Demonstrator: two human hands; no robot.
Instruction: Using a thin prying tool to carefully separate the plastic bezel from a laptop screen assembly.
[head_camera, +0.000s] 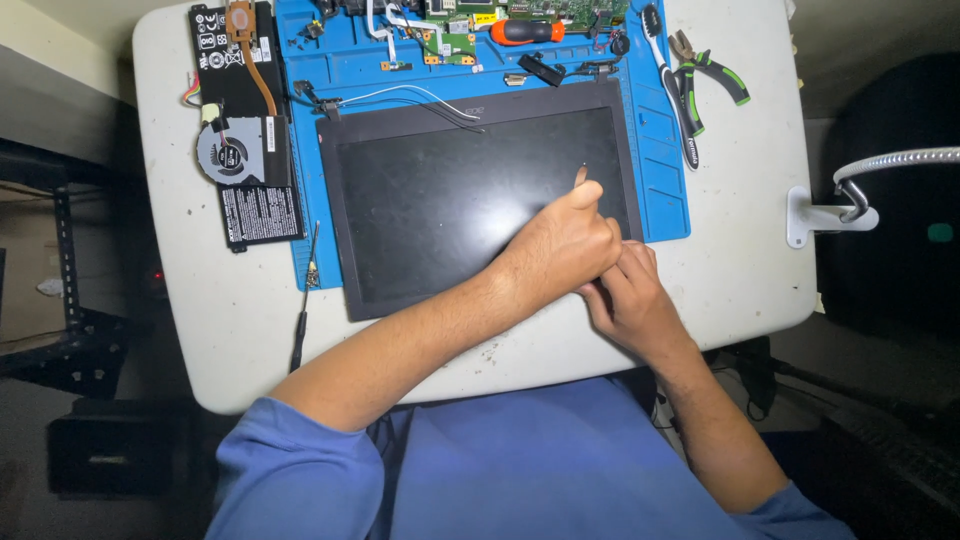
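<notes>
A black laptop screen panel (450, 200) lies flat on a blue work mat (662, 170). My left hand (565, 240) reaches across my body and rests on the panel's right side, thumb stretched up on the glass and fingers curled at the right edge. Right beside and partly under it, my right hand (630, 300) has its fingers curled against the panel's lower right edge. Both hands grip that same edge; the fingertips are hidden. Thin white and black wires (420, 95) trail from the panel's top left corner.
On the white table (740, 270), a black battery pack (262, 210) and a cooling fan with copper pipe (225, 150) lie left. A thin black screwdriver (303, 300) lies near the mat's left corner. Circuit boards (450, 40), an orange-handled screwdriver (527, 31), a brush (672, 90), green pliers (715, 70) and a gooseneck clamp (850, 190) lie farther off.
</notes>
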